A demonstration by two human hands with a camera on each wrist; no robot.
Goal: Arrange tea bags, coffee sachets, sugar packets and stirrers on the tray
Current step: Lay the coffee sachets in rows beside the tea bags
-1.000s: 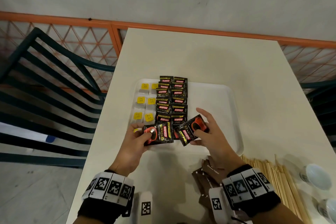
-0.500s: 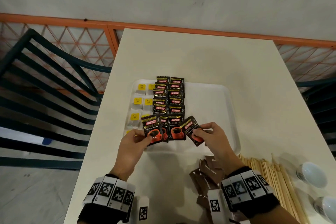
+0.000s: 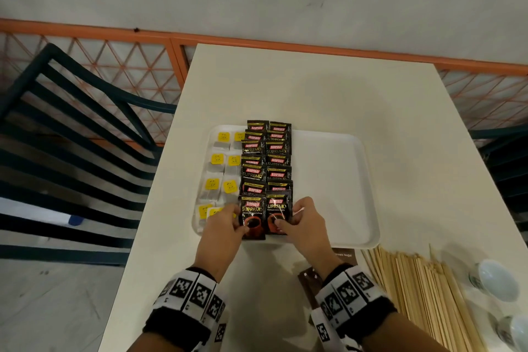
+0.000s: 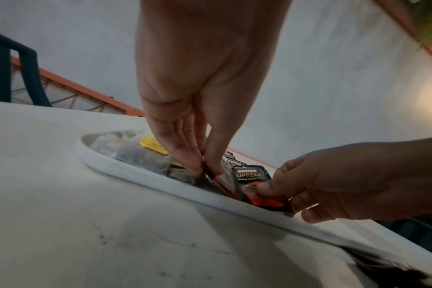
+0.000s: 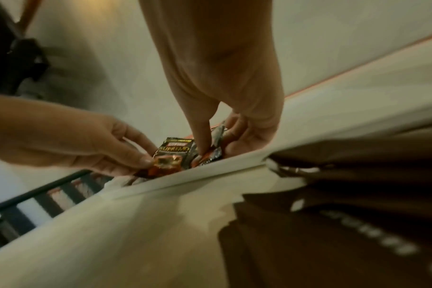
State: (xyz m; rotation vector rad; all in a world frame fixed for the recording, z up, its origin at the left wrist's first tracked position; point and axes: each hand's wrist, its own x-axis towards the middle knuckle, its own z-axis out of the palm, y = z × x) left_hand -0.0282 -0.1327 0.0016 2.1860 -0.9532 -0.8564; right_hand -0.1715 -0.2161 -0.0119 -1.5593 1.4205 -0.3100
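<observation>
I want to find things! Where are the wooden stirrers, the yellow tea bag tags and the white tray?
Pale wooden stirrers point(image 3: 411, 288): head view, middle of the bundle.
Yellow square tea bag tags point(image 3: 217, 158): head view, one tag's face.
White plastic tray point(image 3: 328, 180): head view, bare floor.
</observation>
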